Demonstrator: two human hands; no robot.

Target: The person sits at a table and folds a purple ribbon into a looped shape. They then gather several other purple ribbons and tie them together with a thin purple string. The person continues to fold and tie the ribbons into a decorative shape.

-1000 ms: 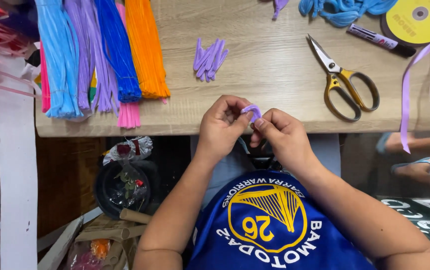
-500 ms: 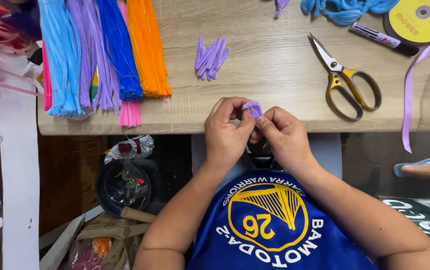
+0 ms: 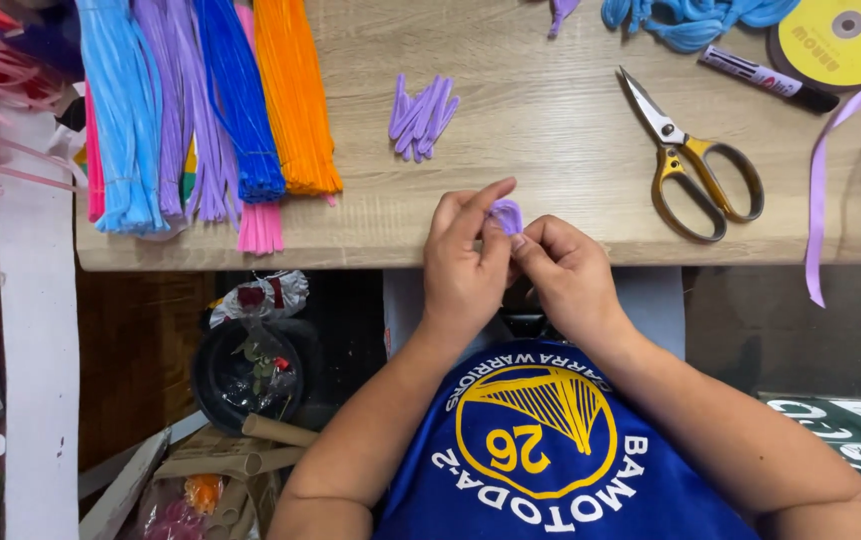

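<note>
Both hands pinched a small purple piece at the desk (image 3: 570, 150) edge.
The left hand (image 3: 465, 265) and right hand (image 3: 570, 275) held the purple piece (image 3: 506, 214) between them, fingertips closed; cut purple strips (image 3: 422, 115) lay just beyond.

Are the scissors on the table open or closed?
Open a little. The scissors lie flat on the wooden table; their yellow handle loops sit apart, though the silver blades look nearly together.
</note>
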